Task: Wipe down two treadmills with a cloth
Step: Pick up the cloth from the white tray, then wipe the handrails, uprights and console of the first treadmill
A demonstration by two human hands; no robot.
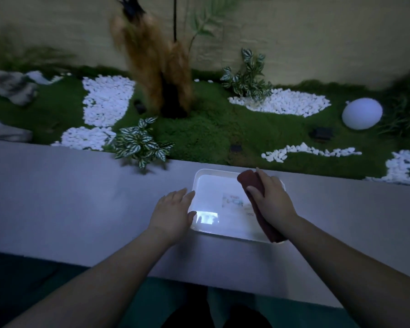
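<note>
Gripping a rolled dark-red cloth (258, 200), the right hand (271, 200) curls fingers and thumb around it over the right side of a shallow white rectangular plastic tray (211, 230). The cloth looks thick and folded, one end jutting past the knuckles, the other trailing toward the tray's near corner. Left hand (173, 210) lies flat, fingers relaxed, touching the tray's left rim. All this sits on a pale grey ledge (69, 197). Beyond: green moss bed (211, 129), white pebbles (107, 98), a glowing white egg-shaped lamp (362, 113), beige wall (317, 31).
</note>
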